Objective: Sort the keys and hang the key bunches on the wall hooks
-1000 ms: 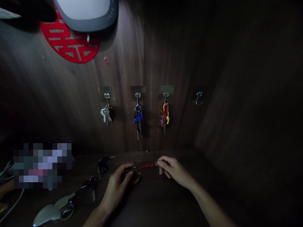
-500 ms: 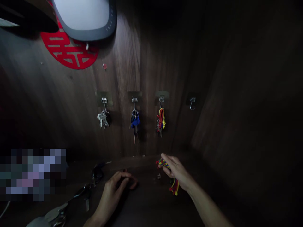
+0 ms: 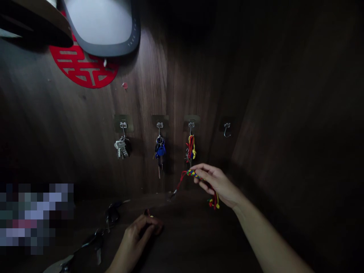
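My right hand (image 3: 214,182) is closed on a braided multicoloured cord charm (image 3: 193,173). A red loop and a small metal clasp (image 3: 172,194) dangle from one end of it, and knotted tassels (image 3: 214,201) hang below my palm. Lower and to the left, my left hand (image 3: 139,233) pinches a reddish-brown loop-shaped thing (image 3: 159,226), too dark to name. Above them, keys hang on wall hooks: silver keys (image 3: 121,148), keys with a blue fob (image 3: 160,150), and keys with a red and yellow cord (image 3: 191,147). The rightmost hook (image 3: 227,129) holds nothing.
Dark keys (image 3: 113,213) and more keys (image 3: 98,242) lie on the dark surface at the left. A pixelated patch covers the far left. On the wooden wall hang a grey cap (image 3: 102,30) and a red cut-out ornament (image 3: 85,74).
My right hand has risen with the braided cord charm, and its red loop and clasp now hang free to the left. My left hand has shifted slightly downward in view.
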`<action>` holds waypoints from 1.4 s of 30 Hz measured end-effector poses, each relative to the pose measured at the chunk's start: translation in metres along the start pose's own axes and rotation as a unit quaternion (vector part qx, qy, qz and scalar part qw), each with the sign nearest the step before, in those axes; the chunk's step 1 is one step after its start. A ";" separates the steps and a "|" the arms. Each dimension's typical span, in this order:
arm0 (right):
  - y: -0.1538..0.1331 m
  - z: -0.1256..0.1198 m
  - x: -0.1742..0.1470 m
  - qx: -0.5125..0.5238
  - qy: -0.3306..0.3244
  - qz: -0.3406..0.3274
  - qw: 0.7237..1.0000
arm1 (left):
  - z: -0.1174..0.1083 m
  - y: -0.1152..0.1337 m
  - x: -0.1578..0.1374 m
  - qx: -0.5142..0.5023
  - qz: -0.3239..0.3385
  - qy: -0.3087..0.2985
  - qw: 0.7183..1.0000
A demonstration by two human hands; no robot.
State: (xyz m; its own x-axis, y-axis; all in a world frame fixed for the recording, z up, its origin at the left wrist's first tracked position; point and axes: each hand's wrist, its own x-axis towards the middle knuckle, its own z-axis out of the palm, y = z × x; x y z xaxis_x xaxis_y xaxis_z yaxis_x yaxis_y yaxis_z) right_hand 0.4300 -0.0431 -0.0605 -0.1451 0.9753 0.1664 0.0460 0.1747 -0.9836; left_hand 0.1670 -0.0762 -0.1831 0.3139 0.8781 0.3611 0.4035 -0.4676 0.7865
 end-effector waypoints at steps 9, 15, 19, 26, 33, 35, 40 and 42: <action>-0.049 -0.009 0.034 -0.076 0.052 -0.125 0.988 | -0.001 -0.002 0.000 -0.001 0.010 -0.023 1.000; -0.075 -0.011 0.058 -0.073 0.103 -0.175 0.977 | -0.003 -0.002 0.000 0.005 0.004 -0.042 0.999; -0.078 -0.014 0.069 -0.055 0.156 -0.185 0.969 | -0.004 0.000 0.000 0.003 -0.002 -0.043 0.999; -0.052 -0.026 0.072 -0.039 0.201 -0.156 0.966 | -0.002 -0.007 -0.001 0.010 -0.005 -0.041 0.999; -0.015 -0.027 0.069 0.009 0.210 -0.128 0.969 | -0.002 -0.003 0.000 0.009 -0.009 -0.058 0.998; -0.004 -0.025 0.068 0.015 0.210 -0.112 0.971 | -0.002 -0.002 0.000 0.011 -0.011 -0.058 0.998; 0.024 -0.016 0.060 0.031 0.202 -0.088 0.975 | -0.005 0.002 -0.001 0.003 -0.011 -0.044 0.999; 0.036 -0.013 0.055 0.040 0.199 -0.084 0.976 | -0.007 0.003 -0.001 0.004 -0.015 -0.031 0.999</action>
State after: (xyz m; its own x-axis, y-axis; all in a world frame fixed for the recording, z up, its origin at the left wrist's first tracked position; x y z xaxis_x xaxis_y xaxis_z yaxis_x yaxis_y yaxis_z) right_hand 0.4367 0.0183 -0.0863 0.2525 0.9120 0.3232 -0.0253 0.3402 -0.9400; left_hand 0.1621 -0.0780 -0.1781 0.3543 0.8839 0.3052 0.4200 -0.4420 0.7926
